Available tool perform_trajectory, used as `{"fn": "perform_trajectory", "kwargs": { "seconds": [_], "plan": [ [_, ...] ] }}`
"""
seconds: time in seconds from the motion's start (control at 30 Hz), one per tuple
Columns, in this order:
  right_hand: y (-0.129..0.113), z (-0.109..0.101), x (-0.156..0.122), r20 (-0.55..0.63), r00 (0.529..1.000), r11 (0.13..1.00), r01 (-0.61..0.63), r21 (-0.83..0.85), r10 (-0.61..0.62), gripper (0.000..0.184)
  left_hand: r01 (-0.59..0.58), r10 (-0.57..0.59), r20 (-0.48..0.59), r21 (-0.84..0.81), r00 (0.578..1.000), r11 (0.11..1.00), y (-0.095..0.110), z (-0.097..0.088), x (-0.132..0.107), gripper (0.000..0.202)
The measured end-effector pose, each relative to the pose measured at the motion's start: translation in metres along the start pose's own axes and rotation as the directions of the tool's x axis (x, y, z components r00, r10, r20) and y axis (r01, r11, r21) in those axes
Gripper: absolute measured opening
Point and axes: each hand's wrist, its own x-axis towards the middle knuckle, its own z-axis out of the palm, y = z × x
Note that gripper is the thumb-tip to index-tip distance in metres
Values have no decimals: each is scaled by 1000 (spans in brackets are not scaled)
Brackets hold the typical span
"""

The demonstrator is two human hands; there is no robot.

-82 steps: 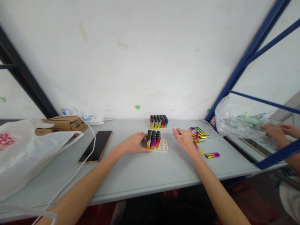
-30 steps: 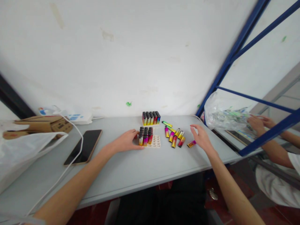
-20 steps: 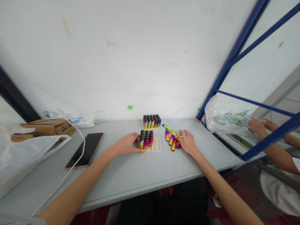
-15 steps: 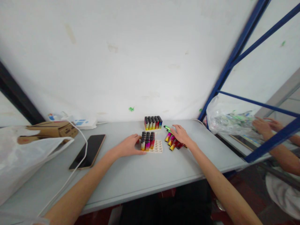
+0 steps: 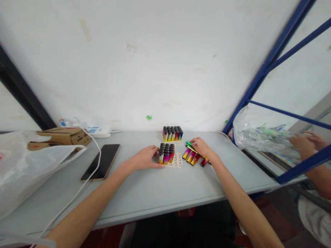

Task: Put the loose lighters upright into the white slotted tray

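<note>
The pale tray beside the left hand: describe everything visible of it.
The tray is white, plastic-looking and shallow, with rows of round pockets. It lies flat on the grey table. Upright black-topped lighters stand in its left part; pockets at right are unfilled. The left hand curves round its left end; contact is unclear.

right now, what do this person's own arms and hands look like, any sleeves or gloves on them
The left hand and right hand are bare, without gloves. The left forearm and right forearm are uncovered, with no sleeve in view. No watch shows on either wrist. Rings or small markings would be too small to tell.
</note>
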Motion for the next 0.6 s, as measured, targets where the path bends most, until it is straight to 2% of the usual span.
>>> {"fn": "perform_trajectory", "kwargs": {
  "seconds": [0.3, 0.37, 0.4, 0.43, 0.5, 0.53, 0.6],
  "plan": [
    [3, 6, -8, -121, 978, 982, -160, 101, 171, 30, 15, -15, -17, 4, 1000, 1000, -1, 1, -1, 62],
    [3, 5, -9, -159, 964, 961, -179, 212, 214, 32, 17, -17, -9, 8, 1000, 1000, 0, 1, -1, 61],
    [2, 4, -9, -172, 954, 927, -181, 328, 247, 33, 16, -16, -10, 8, 1000, 1000, 0, 1, -1, 61],
    [0, 3, -10, -174, 943, 866, -174, 469, 284, 34, 13, -13, -12, 6, 1000, 1000, 0, 1, -1, 61],
    [-9, 0, -11, -144, 927, 659, -132, 741, 347, 40, 4, -4, -19, 1, 1000, 1000, -1, 1, -1, 60],
    [-15, -2, -12, -120, 923, 539, -106, 836, 367, 44, 0, 0, -23, -1, 1000, 1000, -1, 1, -1, 60],
    [-32, -4, -14, -83, 922, 366, -67, 928, 378, 49, -3, 3, -22, 1, 1000, 1000, -2, 1, -1, 60]
  ]
}}
